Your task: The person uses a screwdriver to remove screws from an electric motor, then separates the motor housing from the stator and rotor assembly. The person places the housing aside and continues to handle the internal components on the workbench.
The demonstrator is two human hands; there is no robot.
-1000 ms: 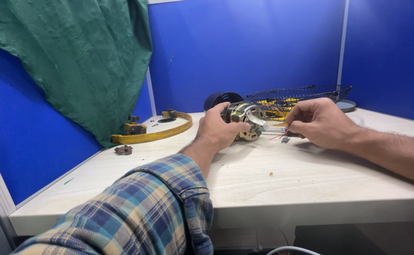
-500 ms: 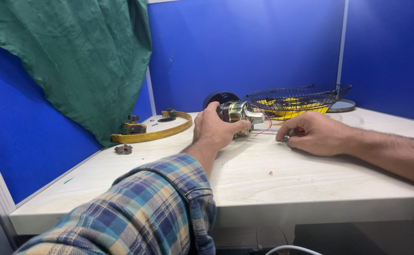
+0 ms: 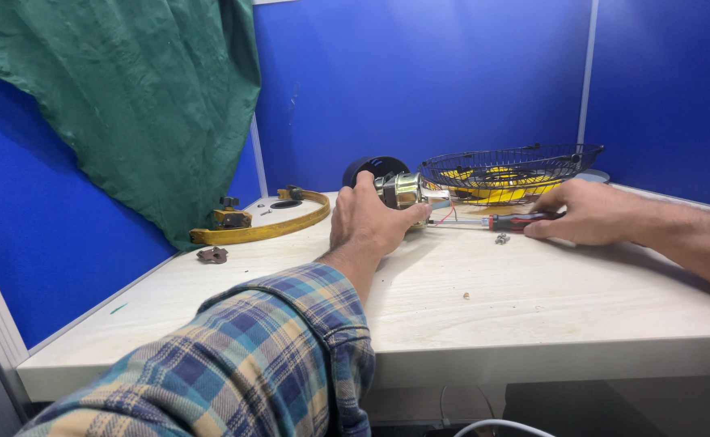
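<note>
My left hand (image 3: 371,218) grips a small metal fan motor (image 3: 403,190) resting on the pale table (image 3: 533,299). Thin red wires trail from the motor to the right. My right hand (image 3: 585,212) lies on the table with its fingers on the red and black handle of a screwdriver (image 3: 504,221), whose shaft points left toward the motor. A small screw (image 3: 500,239) lies just in front of the screwdriver handle.
A black wire fan guard (image 3: 508,166) with yellow blades inside sits behind the hands. A black round housing (image 3: 371,168) stands behind the motor. A curved yellow bracket (image 3: 266,226) and a small brown part (image 3: 211,256) lie at the left. Green cloth (image 3: 136,105) hangs over the blue partition.
My right hand moved away from the motor to the right and came down onto the screwdriver on the table. My left hand stayed on the motor.
</note>
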